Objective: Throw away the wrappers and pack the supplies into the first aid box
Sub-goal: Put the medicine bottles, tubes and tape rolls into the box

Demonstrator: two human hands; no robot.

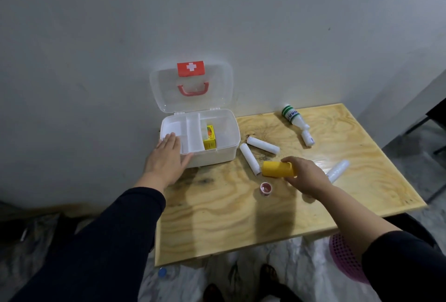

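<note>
The white first aid box (224,152) stands open at the table's back left, its clear lid (217,79) leaning on the wall. A small yellow carton (209,137) lies inside it. My left hand (166,159) rests flat on the box's front left corner, fingers apart. My right hand (306,176) grips a yellow roll (275,169) just above the table. Two white gauze rolls (249,158) (263,145) lie beside the box. A clear wrapped roll (337,170) lies behind my right hand. A small red tape roll (266,188) sits near the yellow roll.
A white bottle with a green-striped cap (293,115) and a small white bottle (307,138) lie at the back of the wooden table (217,224). A pink mesh basket (345,258) sits under the table's right front corner. A dark chair frame (434,132) stands at the right.
</note>
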